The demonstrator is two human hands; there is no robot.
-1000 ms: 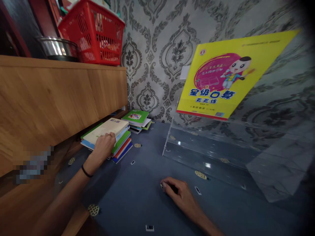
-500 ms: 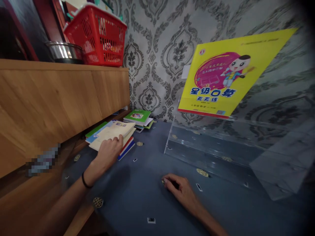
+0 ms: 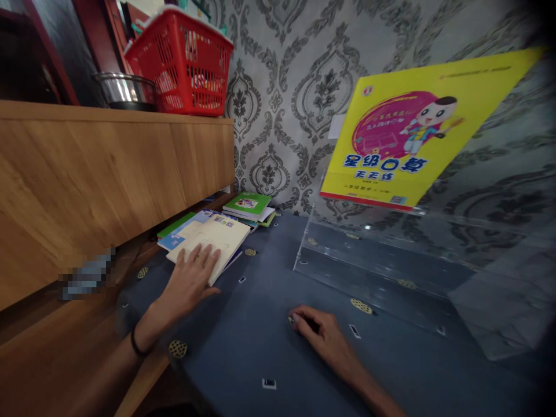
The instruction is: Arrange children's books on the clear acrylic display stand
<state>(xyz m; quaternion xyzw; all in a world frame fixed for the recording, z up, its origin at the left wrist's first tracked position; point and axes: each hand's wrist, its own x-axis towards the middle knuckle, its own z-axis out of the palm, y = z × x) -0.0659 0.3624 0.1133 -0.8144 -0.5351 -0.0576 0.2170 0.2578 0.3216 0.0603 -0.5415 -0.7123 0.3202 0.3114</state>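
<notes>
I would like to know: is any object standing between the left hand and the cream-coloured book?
Nothing visible stands between them: the left hand already lies, palm down, directly on the cream-coloured book.

The left hand (image 3: 190, 282) lies spread, palm down, on the cream-covered book (image 3: 223, 238); the right hand (image 3: 319, 331), curled inward, rests well right of that book.

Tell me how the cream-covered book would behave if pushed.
The cream-covered book would probably slide rather than tip, since it lies roughly flat on other books. It may flex somewhat, looking thin for its breadth. The left hand, fingers on its cover, might add drag.
</notes>
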